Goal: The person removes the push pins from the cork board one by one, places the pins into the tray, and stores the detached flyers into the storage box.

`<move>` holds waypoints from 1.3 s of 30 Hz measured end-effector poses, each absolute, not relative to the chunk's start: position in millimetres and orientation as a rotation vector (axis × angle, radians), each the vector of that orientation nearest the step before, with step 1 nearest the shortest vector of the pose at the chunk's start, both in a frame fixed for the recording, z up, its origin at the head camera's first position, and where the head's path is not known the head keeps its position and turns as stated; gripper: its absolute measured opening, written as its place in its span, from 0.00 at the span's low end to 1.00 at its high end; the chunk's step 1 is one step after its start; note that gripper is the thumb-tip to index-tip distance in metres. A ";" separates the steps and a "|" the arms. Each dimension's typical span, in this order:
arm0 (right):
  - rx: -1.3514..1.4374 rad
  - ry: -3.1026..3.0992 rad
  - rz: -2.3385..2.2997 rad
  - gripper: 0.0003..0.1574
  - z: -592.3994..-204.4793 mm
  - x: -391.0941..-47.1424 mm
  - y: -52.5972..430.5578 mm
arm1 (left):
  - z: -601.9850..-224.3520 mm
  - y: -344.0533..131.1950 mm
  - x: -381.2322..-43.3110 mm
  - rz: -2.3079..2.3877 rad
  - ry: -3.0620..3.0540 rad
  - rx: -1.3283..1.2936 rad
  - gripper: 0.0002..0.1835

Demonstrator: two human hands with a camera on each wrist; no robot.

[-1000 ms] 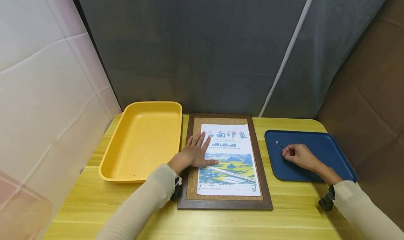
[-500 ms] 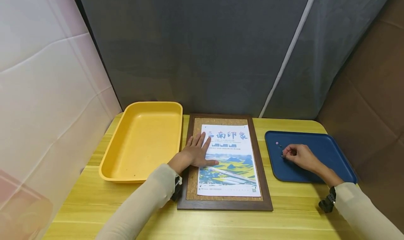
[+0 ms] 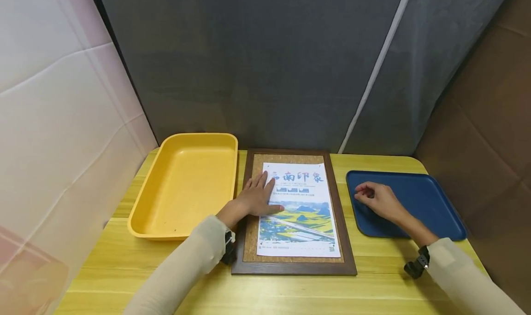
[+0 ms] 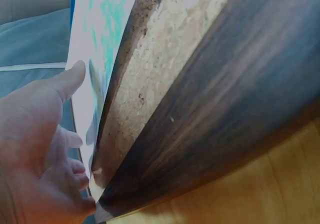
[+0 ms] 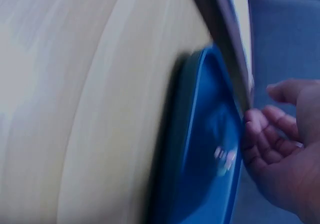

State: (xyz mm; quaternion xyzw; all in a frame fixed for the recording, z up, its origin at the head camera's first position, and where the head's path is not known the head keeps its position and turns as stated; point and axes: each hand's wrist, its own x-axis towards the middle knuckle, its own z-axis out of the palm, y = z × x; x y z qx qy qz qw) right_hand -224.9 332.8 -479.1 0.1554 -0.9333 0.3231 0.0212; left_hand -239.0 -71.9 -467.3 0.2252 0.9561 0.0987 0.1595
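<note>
My left hand lies spread on a printed poster, over its left side. The poster lies on a cork board with a dark brown wooden frame. In the left wrist view, the thumb and fingers stretch across the poster's edge. My right hand is above the left part of a blue tray, fingers loosely bent. In the blurred right wrist view, the thumb and index tips are apart with nothing visible between them. Several small pinkish and pale pieces lie in the tray; their kind is unclear.
A yellow tray stands left of the board, with tiny dark specks near its front edge. A grey cloth hangs behind the wooden table. A white sheet bounds the left side, a brown one the right.
My right hand has moved left and slightly up over the blue tray, covering the small pieces seen beside it earlier in the head view. The left hand stays on the poster.
</note>
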 end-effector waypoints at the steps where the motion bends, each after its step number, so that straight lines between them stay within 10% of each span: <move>1: 0.473 -2.897 1.019 0.14 -477.7 -224.4 328.1 | -466.9 -72.6 -238.8 0.307 2.743 0.640 0.55; 39: 0.187 -2.995 1.494 0.31 -461.3 -221.6 240.8 | -451.8 -71.6 -229.9 0.915 2.732 0.291 0.47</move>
